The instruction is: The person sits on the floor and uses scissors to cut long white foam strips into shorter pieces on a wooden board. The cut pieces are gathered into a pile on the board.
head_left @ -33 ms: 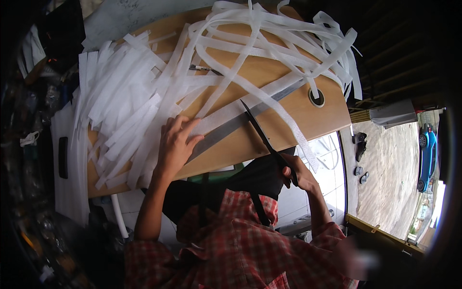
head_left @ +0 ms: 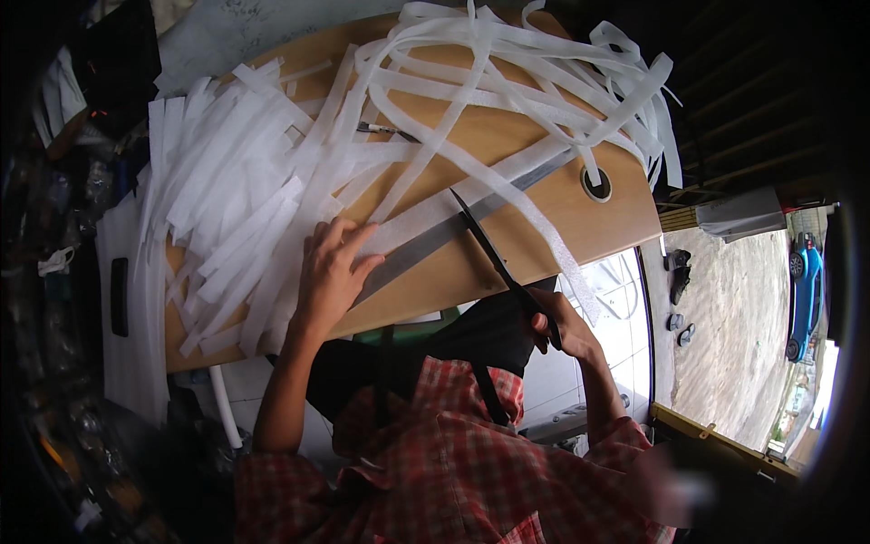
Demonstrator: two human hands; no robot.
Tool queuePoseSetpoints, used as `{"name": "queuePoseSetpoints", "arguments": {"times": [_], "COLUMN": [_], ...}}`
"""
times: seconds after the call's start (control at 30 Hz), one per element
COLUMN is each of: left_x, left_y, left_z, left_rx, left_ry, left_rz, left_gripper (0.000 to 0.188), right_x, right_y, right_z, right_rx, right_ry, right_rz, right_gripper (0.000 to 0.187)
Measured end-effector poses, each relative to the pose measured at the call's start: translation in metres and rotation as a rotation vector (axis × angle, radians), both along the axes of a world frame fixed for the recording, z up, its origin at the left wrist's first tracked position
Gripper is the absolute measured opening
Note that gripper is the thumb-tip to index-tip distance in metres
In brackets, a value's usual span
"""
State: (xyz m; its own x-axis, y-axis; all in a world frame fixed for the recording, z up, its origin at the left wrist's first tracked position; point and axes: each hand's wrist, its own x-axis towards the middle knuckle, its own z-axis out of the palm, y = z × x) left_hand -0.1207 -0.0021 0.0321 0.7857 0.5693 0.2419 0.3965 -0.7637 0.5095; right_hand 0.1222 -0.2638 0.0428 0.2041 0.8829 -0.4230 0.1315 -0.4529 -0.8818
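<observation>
Over the table's near edge (head_left: pixel 435 294), scissors (head_left: pixel 498 261) extend; wood (head_left: pixel 603 222) flanks them.

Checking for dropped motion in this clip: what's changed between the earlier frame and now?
Nothing clearly moved; at most the tip of the black scissors sits a hair further left, too slight to be sure. Nothing taken hold of or let go. Unchanged: right hand holding the scissors, left hand on the white strips, grey strip on the table.
</observation>
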Motion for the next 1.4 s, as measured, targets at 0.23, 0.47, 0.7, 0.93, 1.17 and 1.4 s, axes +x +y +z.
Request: {"name": "queuePoseSetpoints", "arguments": {"times": [0.23, 0.47, 0.7, 0.93, 1.17, 1.4], "left_x": [0.002, 0.001, -0.006, -0.008, -0.010, -0.011], "left_y": [0.001, 0.001, 0.003, 0.029, 0.034, 0.033], "left_z": [0.007, 0.003, 0.001, 0.005, 0.008, 0.011], "left_rx": [-0.035, -0.045, -0.078, -0.349, -0.440, -0.442], "left_ry": [-0.004, -0.008, -0.009, -0.004, 0.043, 0.029], "left_rz": [0.022, 0.019, 0.011, -0.087, -0.079, -0.089], "left_gripper": [0.045, 0.044, 0.043, 0.030, 0.029, 0.032], "right_x": [0.015, 0.013, 0.011, 0.010, 0.011, 0.007], "right_y": [0.005, 0.010, 0.008, 0.011, 0.009, 0.012], "right_z": [0.002, 0.001, -0.003, 0.001, -0.001, 0.007], "right_rx": [-0.006, -0.003, 0.043, 0.023, 0.008, 0.021], "right_ry": [0.027, 0.032, -0.015, 0.029, 0.015, 0.029], "right_rz": [0.058, 0.027, 0.026, -0.018, -0.010, -0.032], "right_gripper": [0.086, 0.086, 0.060, 0.056, 0.061, 0.069]}}
